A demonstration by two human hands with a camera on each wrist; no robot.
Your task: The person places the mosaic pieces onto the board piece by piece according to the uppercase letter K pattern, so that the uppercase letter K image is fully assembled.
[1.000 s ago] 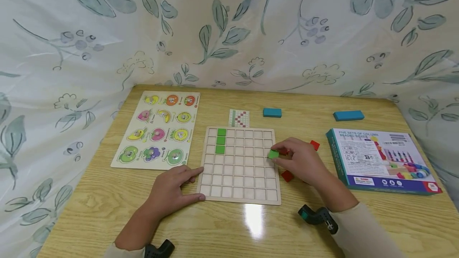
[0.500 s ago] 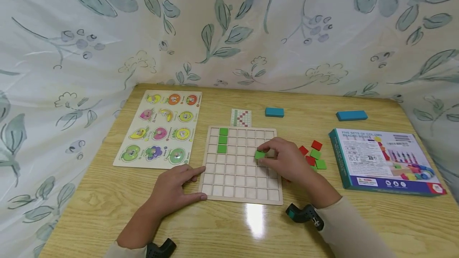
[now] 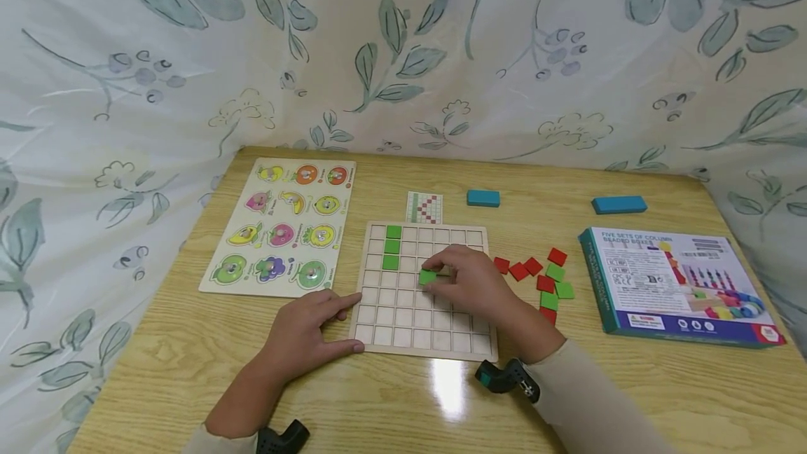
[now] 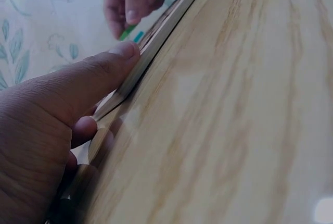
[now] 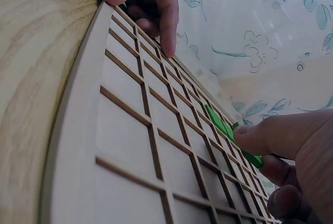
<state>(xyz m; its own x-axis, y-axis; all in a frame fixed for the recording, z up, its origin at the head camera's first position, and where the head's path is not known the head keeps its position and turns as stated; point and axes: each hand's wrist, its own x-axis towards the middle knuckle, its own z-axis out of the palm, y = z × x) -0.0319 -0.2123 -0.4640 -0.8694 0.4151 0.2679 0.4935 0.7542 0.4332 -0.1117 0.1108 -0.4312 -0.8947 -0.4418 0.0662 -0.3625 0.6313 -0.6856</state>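
My right hand [image 3: 476,286] pinches a green square tile [image 3: 426,277] between thumb and fingers, over the middle of a wooden grid board [image 3: 429,354]. The right wrist view shows the tile [image 5: 253,159] tilted in that grip. Three green tiles [image 3: 391,246] lie in the upper cells of the board's second column. My left hand [image 3: 302,331] rests at the board's left edge, its straight index finger and thumb touching the rim. In the left wrist view the thumb [image 4: 122,52] presses on the rim near the corner. A small pattern card [image 3: 425,207] lies just behind the board.
Several loose red tiles [image 3: 518,271] and green tiles [image 3: 564,290] lie right of the board. Further right is a cardboard box [image 3: 681,286]. Two blue blocks [image 3: 483,198] stand at the back. A fruit puzzle board [image 3: 277,230] lies on the left of the wooden table [image 3: 391,405].
My right hand has moved left, from the board's right edge to over its middle, carrying the green tile. This uncovers more loose tiles. The left hand has stayed at the board's edge.
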